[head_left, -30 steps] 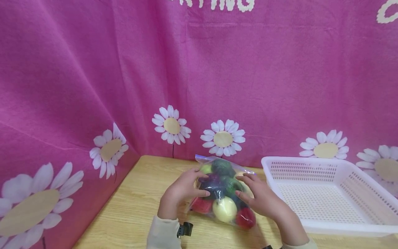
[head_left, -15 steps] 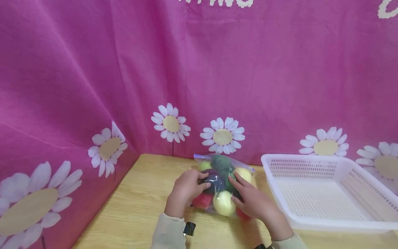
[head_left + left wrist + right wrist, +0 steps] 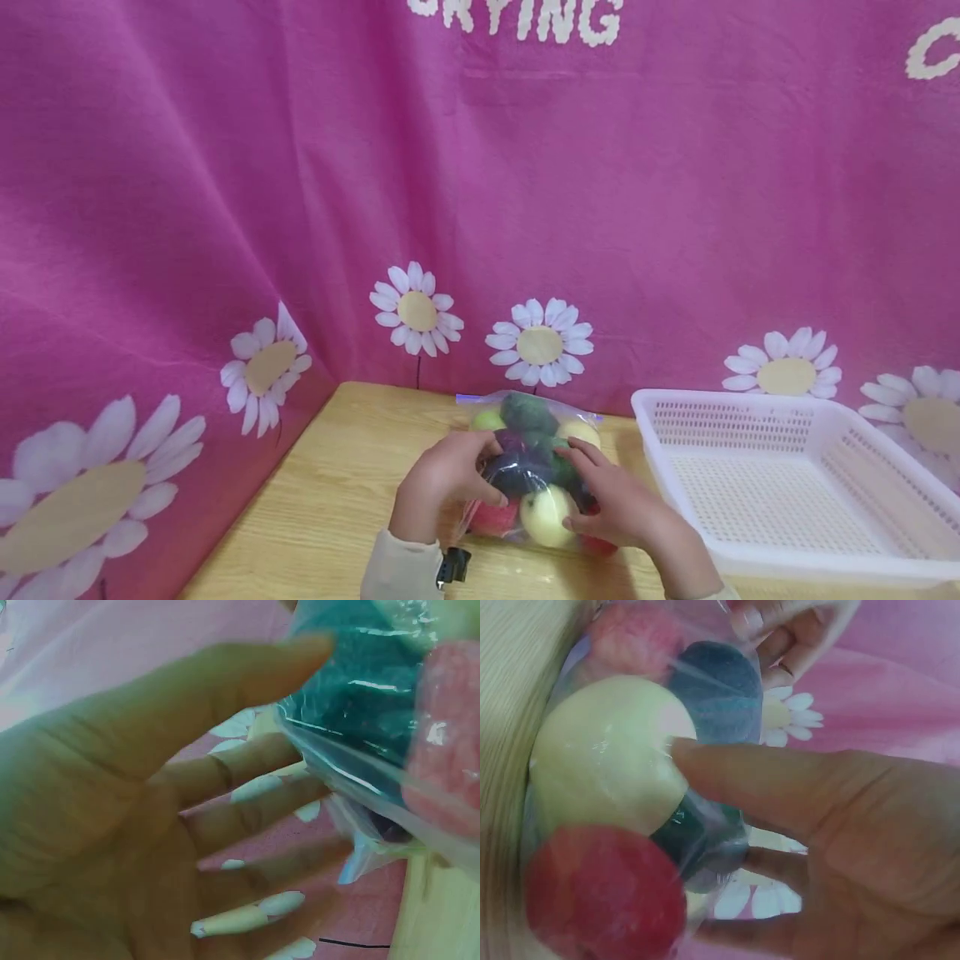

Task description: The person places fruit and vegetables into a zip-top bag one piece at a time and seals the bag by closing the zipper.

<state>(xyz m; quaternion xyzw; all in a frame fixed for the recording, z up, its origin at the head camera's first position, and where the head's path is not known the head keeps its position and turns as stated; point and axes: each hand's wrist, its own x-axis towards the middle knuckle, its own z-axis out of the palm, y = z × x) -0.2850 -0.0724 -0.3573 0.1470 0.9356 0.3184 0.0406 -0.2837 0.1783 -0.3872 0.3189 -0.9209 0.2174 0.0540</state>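
A clear zip bag [image 3: 487,402] with a blue-violet strip along its top lies on the wooden table, filled with several round fruits or vegetables. Inside are a pale yellow ball-shaped piece [image 3: 550,517], a red piece [image 3: 604,892], a pinkish-red one [image 3: 492,518], dark green ones [image 3: 527,412] and a dark purplish one. My left hand [image 3: 442,477] is at the bag's left side, thumb and fingers spread and fairly straight against the plastic. On the other side, my right hand [image 3: 618,502] rests its thumb by the yellow piece, its other fingers extended over the bag.
A white perforated plastic basket [image 3: 832,562] stands on the table to the right of the bag. Behind and to the left hangs a magenta cloth [image 3: 675,208] printed with daisies and letters. The wooden table [image 3: 315,517] extends left of the bag.
The hands shift slightly over the bag, the right one moving inward and then back out a little. The bag lies a little lower in the view, as does the background.
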